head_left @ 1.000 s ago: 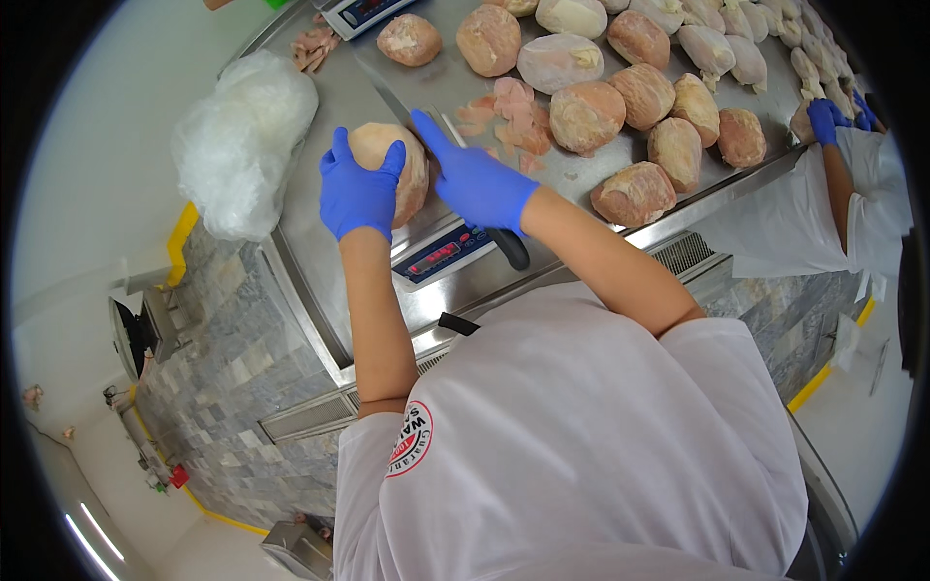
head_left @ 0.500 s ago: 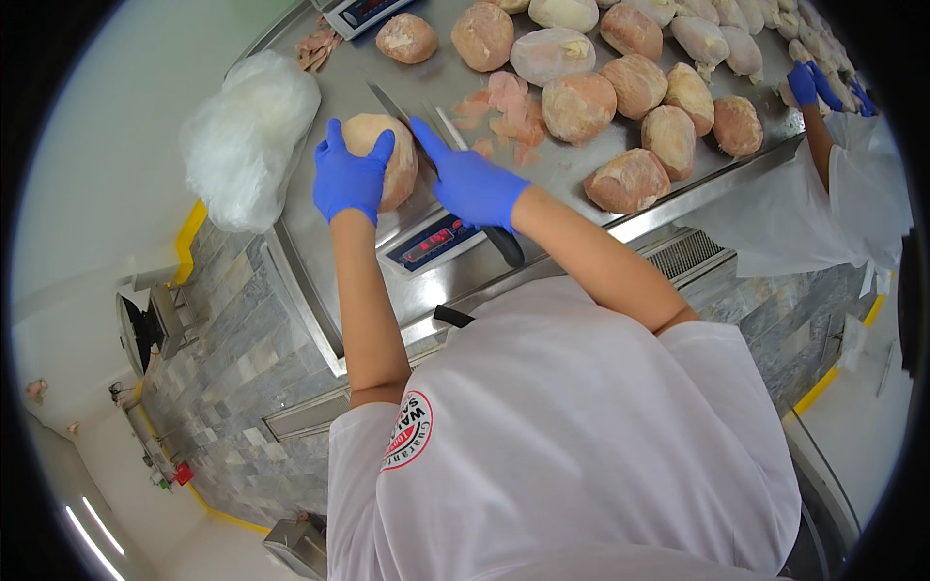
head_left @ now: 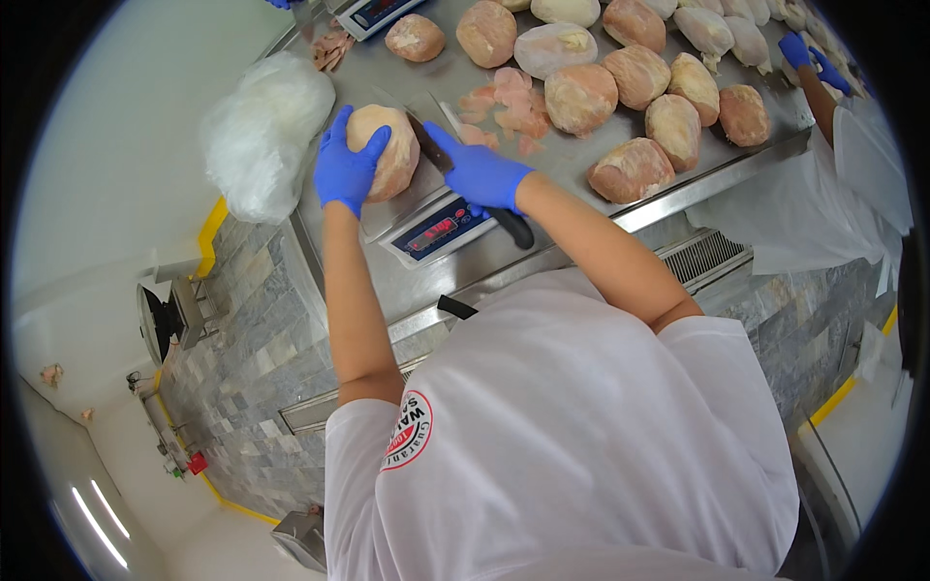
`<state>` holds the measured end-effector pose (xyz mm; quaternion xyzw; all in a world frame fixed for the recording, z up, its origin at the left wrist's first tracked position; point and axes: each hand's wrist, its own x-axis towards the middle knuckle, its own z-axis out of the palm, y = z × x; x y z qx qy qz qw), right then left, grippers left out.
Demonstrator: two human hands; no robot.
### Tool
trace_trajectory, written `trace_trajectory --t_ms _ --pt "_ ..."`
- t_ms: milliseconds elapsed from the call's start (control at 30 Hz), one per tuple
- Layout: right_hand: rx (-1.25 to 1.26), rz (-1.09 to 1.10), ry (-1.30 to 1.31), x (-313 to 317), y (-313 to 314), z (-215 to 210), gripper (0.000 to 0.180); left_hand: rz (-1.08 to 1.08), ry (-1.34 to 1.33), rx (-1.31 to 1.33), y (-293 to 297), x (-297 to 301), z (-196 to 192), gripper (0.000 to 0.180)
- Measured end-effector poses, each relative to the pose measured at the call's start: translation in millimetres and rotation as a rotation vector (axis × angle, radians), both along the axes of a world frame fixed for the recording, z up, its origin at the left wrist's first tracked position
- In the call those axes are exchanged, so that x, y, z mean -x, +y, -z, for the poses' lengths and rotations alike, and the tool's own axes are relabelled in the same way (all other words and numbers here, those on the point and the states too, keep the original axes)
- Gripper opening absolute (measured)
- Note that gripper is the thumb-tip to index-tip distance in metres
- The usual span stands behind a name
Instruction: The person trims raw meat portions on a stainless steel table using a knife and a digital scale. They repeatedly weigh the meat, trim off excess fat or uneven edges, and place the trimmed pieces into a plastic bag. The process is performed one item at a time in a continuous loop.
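A rounded piece of raw meat [head_left: 389, 147], pale pink with whitish patches, sits over the metal plate of a digital scale [head_left: 436, 232]. My blue-gloved left hand [head_left: 346, 167] grips its left side, thumb across the near face and fingers curled round the far side. In my gloved right hand [head_left: 484, 181] is a knife [head_left: 515, 230]; its black handle sticks out below the palm. The blade runs up beside the meat's right edge, close against it; I cannot tell whether it cuts in. The forefinger is stretched along the blade.
Several similar meat pieces [head_left: 581, 100] crowd the steel table's right side. Thin pink slices [head_left: 518, 102] lie nearer. A clear plastic bag bundle [head_left: 266, 136] is at left, a second scale [head_left: 373, 12] at the far edge. Co-worker's gloved hands [head_left: 812, 63] are at right.
The knife has come lower and its blade now stands by the meat's right edge; before, its tip reached past the far side. A bit of blue glove shows at the top left.
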<state>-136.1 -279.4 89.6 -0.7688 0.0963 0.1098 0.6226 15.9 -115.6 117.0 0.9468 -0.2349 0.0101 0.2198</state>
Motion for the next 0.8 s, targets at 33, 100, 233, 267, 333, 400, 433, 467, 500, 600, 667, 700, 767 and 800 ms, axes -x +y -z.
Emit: trace_trajectory --t_ms 33,100,233,267,333,400,433,467,500,600,667,700,767,800 --pt "0.017 0.002 0.020 0 -9 -4 0.083 0.091 0.020 0.052 6 -6 0 0.089" --pt "0.086 0.013 0.014 0 -20 -14 0.082 0.144 -0.001 0.037 15 -13 4 0.090" --pt "0.279 0.049 -0.120 14 -27 -29 0.082 0.093 -0.080 -0.126 -4 20 -10 0.092" --pt "0.324 0.048 -0.176 15 -25 -31 0.082 0.094 -0.093 -0.142 -8 26 -10 0.092" --pt "0.319 0.022 -0.237 12 -18 -21 0.082 0.048 -0.089 -0.160 -11 33 -11 0.093" --pt "0.320 0.006 -0.247 7 -14 -15 0.082 0.028 -0.105 -0.174 -11 32 -9 0.093" --pt "0.324 -0.004 -0.225 5 -12 -23 0.082 0.026 -0.122 -0.179 -9 32 -7 0.093" --pt "0.328 -0.014 -0.204 2 -10 -27 0.082 0.022 -0.138 -0.183 -8 31 -5 0.094" --pt "0.340 -0.008 -0.218 -7 -8 -23 0.081 0.026 -0.137 -0.200 -7 31 -4 0.095" --pt "0.344 0.025 -0.260 -33 -4 -5 0.077 0.049 -0.156 -0.237 -10 30 -5 0.097" --pt "0.327 0.052 -0.309 -51 -9 -8 0.075 0.056 -0.218 -0.223 -11 23 -1 0.095" --pt "0.341 -0.018 -0.224 -59 -13 -16 0.075 0.018 -0.191 -0.239 -13 22 -6 0.095" --pt "0.335 -0.097 -0.125 -61 -11 -27 0.077 -0.048 -0.113 -0.282 -17 31 -16 0.095" --pt "0.317 -0.104 -0.118 -63 -11 -23 0.077 -0.043 -0.114 -0.266 -19 28 -17 0.095"
